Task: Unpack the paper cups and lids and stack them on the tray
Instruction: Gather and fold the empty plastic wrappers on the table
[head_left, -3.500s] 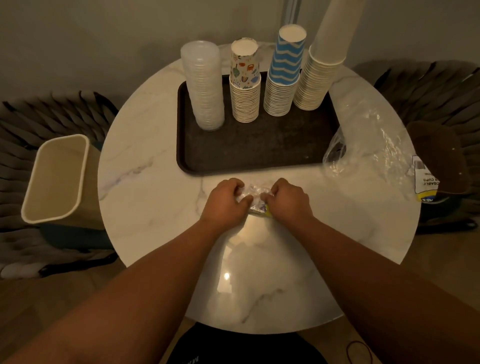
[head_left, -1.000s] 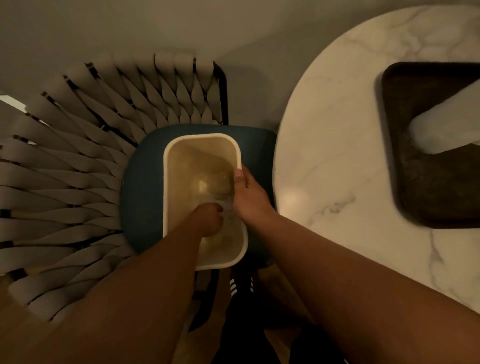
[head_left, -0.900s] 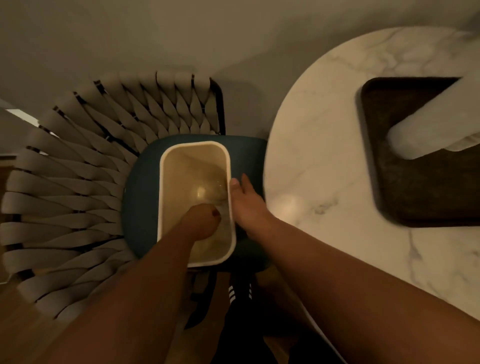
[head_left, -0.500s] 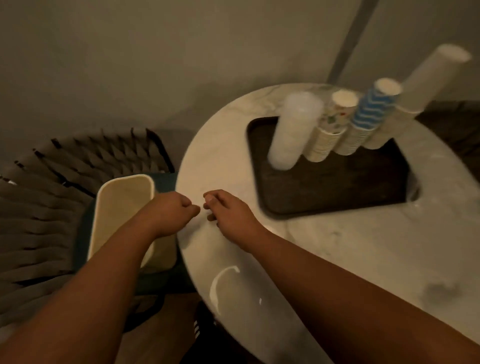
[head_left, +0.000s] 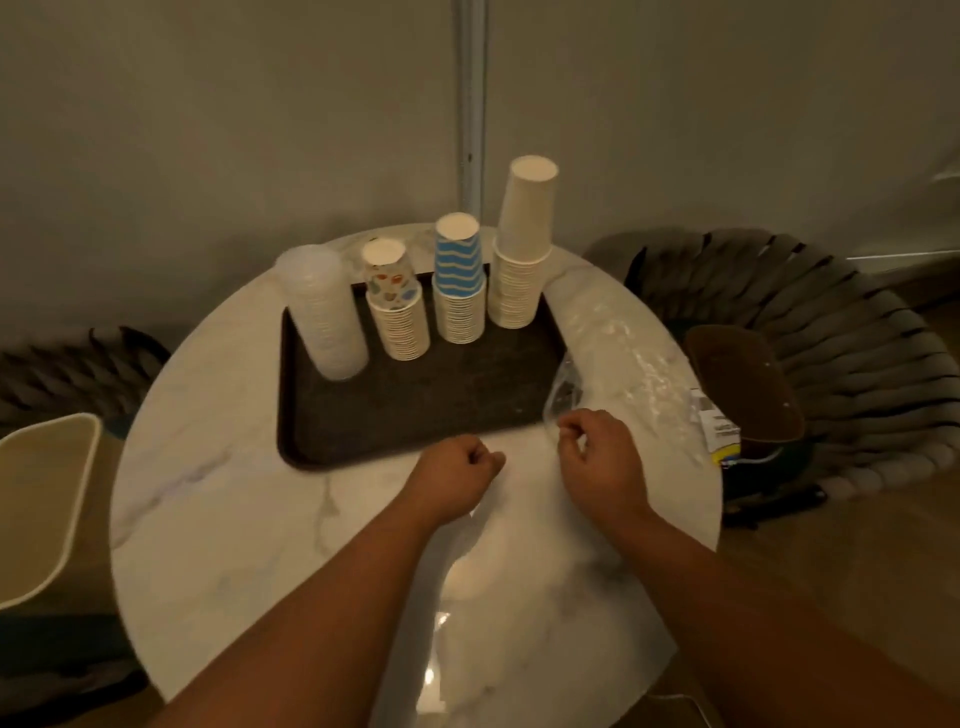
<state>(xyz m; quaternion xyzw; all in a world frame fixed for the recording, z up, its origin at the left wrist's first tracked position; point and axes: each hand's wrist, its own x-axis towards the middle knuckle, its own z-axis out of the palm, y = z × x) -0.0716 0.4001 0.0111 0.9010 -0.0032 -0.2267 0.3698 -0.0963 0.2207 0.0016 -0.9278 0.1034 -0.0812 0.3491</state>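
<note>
Stacked along the far side of the dark tray (head_left: 415, 421): clear lids (head_left: 324, 317) and three cup stacks (head_left: 460, 291). Just before the tray, left hand (head_left: 454, 475) and right hand (head_left: 600, 457) curled, gripping nothing. Right of the tray, clear plastic wrap (head_left: 631, 374).

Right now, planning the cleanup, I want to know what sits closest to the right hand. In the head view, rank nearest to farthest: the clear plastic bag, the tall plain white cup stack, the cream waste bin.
From the right hand:
1. Clear plastic bag, on the table just beyond and right of it.
2. Tall plain white cup stack, at the tray's far right corner.
3. Cream waste bin, off the table, far left.
</note>
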